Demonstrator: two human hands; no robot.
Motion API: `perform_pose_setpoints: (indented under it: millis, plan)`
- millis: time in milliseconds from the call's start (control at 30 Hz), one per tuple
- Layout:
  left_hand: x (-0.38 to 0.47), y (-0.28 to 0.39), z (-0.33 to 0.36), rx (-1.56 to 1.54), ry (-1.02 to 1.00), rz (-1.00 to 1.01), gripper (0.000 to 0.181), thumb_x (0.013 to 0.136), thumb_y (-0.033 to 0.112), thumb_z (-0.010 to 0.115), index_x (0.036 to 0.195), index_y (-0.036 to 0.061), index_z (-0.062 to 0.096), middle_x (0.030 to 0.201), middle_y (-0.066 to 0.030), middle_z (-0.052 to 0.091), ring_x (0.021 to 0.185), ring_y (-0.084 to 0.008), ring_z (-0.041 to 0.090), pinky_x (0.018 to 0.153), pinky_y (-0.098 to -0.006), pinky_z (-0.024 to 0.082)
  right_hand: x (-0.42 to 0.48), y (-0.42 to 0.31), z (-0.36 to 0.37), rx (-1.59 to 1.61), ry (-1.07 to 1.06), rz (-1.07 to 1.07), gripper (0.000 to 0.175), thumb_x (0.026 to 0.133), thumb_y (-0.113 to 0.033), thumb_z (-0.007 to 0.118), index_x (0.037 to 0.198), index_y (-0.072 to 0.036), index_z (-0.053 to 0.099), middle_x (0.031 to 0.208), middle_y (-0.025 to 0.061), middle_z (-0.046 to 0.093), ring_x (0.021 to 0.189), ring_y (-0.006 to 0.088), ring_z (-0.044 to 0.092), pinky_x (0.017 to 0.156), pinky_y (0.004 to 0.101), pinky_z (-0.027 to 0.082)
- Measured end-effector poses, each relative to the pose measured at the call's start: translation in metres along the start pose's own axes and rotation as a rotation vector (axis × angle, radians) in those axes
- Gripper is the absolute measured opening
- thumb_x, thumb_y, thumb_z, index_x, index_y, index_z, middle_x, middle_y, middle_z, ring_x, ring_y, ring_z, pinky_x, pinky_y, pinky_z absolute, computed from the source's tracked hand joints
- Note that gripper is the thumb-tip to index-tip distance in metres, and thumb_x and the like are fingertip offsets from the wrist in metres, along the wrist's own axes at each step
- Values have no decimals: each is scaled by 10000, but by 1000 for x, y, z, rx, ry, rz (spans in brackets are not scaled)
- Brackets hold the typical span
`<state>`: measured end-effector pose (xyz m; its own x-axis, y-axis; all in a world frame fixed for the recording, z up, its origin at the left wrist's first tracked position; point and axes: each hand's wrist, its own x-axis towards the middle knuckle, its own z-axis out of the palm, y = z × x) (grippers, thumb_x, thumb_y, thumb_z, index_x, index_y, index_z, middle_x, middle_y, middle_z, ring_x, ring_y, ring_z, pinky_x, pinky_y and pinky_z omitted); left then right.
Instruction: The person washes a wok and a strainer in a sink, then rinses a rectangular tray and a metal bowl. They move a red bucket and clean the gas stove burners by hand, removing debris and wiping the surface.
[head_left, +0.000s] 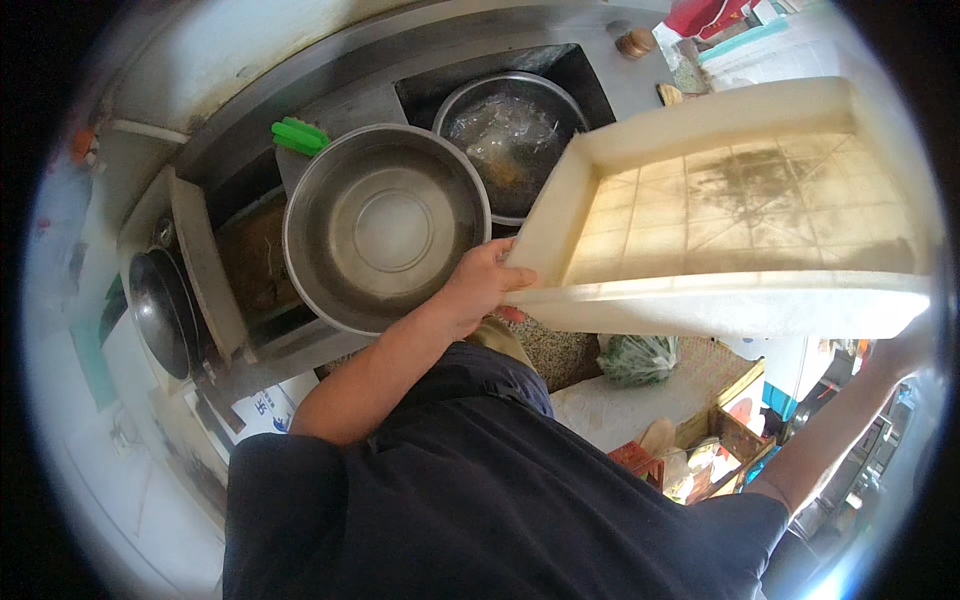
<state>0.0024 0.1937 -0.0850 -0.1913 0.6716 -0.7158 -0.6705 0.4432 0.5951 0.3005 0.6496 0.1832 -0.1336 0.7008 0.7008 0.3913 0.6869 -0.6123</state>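
A large white plastic tub (600, 304), tilted so that its inside faces me, hangs between my two hands. Dark residue lies over the gridded floor of the tub. My left hand (487, 281) grips its near left corner, with the thumb on the rim. At the far right, my right hand (907, 349) is on the tub's right end, partly lost in glare and blur. Just left of my left hand stands a wide stainless steel basin (322, 172) with what looks like clear liquid in it. Behind the tub's left side, a second metal basin (448, 112) holds churned, splashing water.
The second basin sits in a steel sink (592, 82). A green-handled brush (300, 136) lies on the counter. Woks (161, 311) lean at the left. On the floor side are a plastic bag of greens (639, 360) and a red plastic basket (637, 457).
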Motion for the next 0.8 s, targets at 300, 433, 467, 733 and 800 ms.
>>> perform_pose_setpoints:
  millis: [300, 433, 467, 733, 800]
  plan:
    - [-16, -19, 1, -31, 44, 434, 639, 917, 2, 691, 1496, -24, 421, 1137, -138, 715, 948, -192, 714, 803, -349, 577, -188, -22, 8, 281, 169, 397, 661, 1053, -532, 503, 1527, -72, 464, 1482, 154, 552, 1365, 310, 527, 1130, 498, 452]
    - [-37, -17, -17, 423, 355, 597, 667, 925, 15, 690, 1521, -19, 394, 1099, -174, 729, 926, -220, 730, 814, -364, 574, -307, -35, 16, 859, 44, 955, 722, 1055, -590, 454, 1571, -88, 400, 1558, 145, 488, 1410, 319, 489, 1177, 512, 411]
    - [-46, -15, -26, 503, 388, 653, 693, 933, 30, 691, 1547, -6, 372, 1084, -182, 730, 932, -233, 738, 819, -369, 574, -325, -36, 16, 942, 30, 1003, 722, 1055, -587, 452, 1576, -91, 391, 1565, 144, 482, 1415, 324, 483, 1186, 512, 398]
    - [-158, 0, -104, 490, 606, 604, 683, 934, 63, 643, 1566, -4, 394, 1194, -195, 732, 1020, -205, 725, 908, -359, 562, -346, -9, 14, 1716, -477, 971, 729, 1042, -446, 526, 1618, -38, 344, 1657, 181, 375, 1511, 388, 366, 1256, 611, 243]
    - [-192, 4, -125, 546, 685, 562, 690, 928, 80, 636, 1571, 2, 399, 1237, -207, 724, 1059, -204, 716, 938, -356, 554, -344, 1, 27, 1097, -599, 797, 765, 1043, -519, 503, 1631, -60, 330, 1684, 176, 327, 1526, 383, 346, 1259, 631, 240]
